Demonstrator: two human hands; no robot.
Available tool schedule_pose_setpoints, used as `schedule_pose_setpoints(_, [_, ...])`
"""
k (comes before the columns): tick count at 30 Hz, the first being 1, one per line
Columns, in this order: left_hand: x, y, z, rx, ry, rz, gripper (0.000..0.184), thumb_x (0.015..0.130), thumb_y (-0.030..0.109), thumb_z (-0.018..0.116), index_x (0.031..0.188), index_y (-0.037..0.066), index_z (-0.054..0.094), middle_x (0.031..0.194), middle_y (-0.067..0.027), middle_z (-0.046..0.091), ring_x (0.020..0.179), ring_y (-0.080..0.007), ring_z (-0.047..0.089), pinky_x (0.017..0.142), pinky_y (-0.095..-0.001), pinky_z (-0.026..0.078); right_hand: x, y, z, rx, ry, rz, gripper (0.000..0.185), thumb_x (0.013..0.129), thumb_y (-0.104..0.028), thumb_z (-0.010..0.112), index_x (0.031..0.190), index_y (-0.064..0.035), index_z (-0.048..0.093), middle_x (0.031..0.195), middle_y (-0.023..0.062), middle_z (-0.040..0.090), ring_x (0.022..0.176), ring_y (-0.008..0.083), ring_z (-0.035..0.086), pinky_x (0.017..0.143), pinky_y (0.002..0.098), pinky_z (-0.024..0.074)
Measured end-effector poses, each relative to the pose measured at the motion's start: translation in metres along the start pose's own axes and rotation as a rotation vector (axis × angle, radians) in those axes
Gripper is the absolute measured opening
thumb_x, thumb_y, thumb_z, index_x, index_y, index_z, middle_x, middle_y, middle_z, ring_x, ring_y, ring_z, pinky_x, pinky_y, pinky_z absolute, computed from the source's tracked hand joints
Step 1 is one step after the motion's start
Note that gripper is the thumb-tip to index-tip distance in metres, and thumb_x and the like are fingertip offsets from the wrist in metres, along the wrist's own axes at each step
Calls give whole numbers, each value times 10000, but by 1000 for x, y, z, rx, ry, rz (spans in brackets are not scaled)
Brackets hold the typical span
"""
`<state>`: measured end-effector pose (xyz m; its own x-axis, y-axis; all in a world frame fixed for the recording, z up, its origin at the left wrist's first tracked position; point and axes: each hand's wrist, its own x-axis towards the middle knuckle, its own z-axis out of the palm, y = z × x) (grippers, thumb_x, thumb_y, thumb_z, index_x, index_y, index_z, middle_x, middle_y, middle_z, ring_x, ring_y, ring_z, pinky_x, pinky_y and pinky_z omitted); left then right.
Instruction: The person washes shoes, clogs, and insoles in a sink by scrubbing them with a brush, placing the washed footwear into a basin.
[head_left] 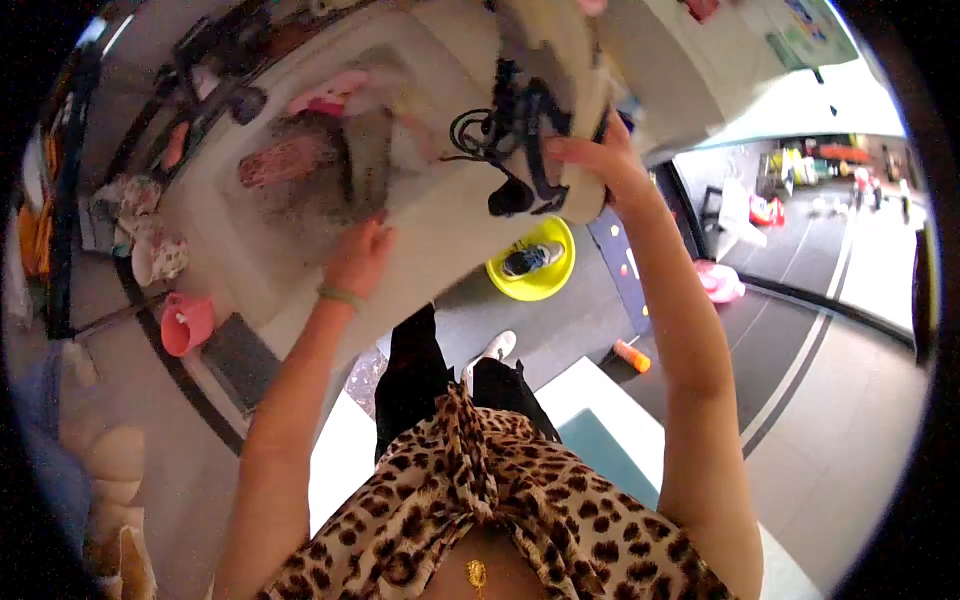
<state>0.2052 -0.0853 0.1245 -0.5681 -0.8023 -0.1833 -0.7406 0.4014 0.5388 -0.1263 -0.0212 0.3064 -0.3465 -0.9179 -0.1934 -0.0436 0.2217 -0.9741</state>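
In my right hand (605, 165) is a light-coloured shoe (550, 110) with black laces, raised over the right part of a white basin (420, 235). My left hand (362, 258) is at the basin's front edge, blurred, its fingers curled; whether it holds anything does not show. Murky water lies in the basin, with a pink brush-like item (280, 162), a pink and white item (335, 92) and a dark strip beside them. Another dark shoe with white laces (532, 260) rests in a yellow-green bowl (545, 285) on the floor.
A pink cup (186, 324) stands left of the basin, near patterned cloth items (158, 250). On the floor at right lie an orange bottle (631, 356) and a pink object (720, 282). A glass door frame (800, 293) is at far right.
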Motion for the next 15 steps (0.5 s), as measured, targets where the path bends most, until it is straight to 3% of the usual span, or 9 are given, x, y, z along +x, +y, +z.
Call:
schedule_pose_setpoints(2, [0, 18, -13, 51, -11, -55, 392, 917, 354, 473, 1188, 88, 568, 985, -198, 638, 916, -364, 601, 809, -431, 470, -45, 28, -54, 368, 50, 205, 778, 638, -98, 755, 1319, 1, 394, 1150, 128, 578, 991, 213, 587, 840, 339, 501])
schedule_pose_setpoints(4, [0, 26, -19, 38, -37, -78, 393, 925, 328, 465, 1208, 71, 554, 1042, -205, 625, 955, -357, 593, 822, -419, 470, -96, 68, -83, 528, 268, 136, 641, 661, -128, 696, 1238, 5, 449, 1055, 122, 608, 881, 208, 618, 747, 355, 531])
schedule_pose_setpoints(7, [0, 19, -16, -14, -29, -65, 382, 938, 279, 459, 1229, 45, 535, 1104, -204, 612, 1005, -341, 588, 849, -406, 461, -158, 152, -120, 775, 353, 237, 618, 716, -165, 657, 1270, -7, 433, 1102, 114, 602, 923, 250, 618, 793, 370, 529])
schedule_pose_setpoints(9, [-4, 17, -14, 140, -23, -144, 358, 943, 233, 457, 1233, 36, 533, 1119, -199, 606, 1014, -336, 584, 872, -389, 453, -188, 233, -131, 896, 466, 274, 570, 749, -203, 655, 1253, -17, 465, 1113, 114, 610, 930, 253, 620, 825, 364, 513])
schedule_pose_setpoints(10, [-7, 19, -16, 192, 24, -69, 358, 947, 224, 453, 1235, 27, 530, 1130, -190, 606, 1021, -318, 584, 886, -379, 447, -204, 285, -140, 929, 470, 413, 545, 768, -231, 651, 1244, -29, 479, 1107, 110, 613, 944, 245, 615, 836, 369, 506])
schedule_pose_setpoints(12, [-9, 26, -22, 129, 88, -2, 355, 957, 210, 440, 1233, 4, 527, 1159, -168, 598, 1043, -274, 574, 917, -356, 427, -215, 355, -125, 1040, 607, 374, 553, 779, -263, 671, 1246, -35, 481, 1100, 105, 617, 947, 236, 613, 834, 361, 507])
schedule_pose_setpoints(13, [-12, 32, -18, 17, 103, -20, 354, 964, 203, 431, 1230, -9, 527, 1177, -157, 591, 1057, -248, 564, 934, -343, 413, -218, 404, -121, 1096, 675, 401, 381, 840, -270, 605, 1138, -33, 583, 1046, 88, 654, 937, 223, 628, 848, 349, 502])
schedule_pose_setpoints(15, [-16, 11, -19, 164, 148, -48, 369, 982, 224, 395, 1225, -26, 515, 1177, -131, 578, 1075, -202, 531, 953, -323, 389, -211, 470, -100, 1249, 717, 390, 417, 848, -240, 608, 1200, -27, 543, 1120, 112, 635, 1005, 251, 615, 909, 386, 486])
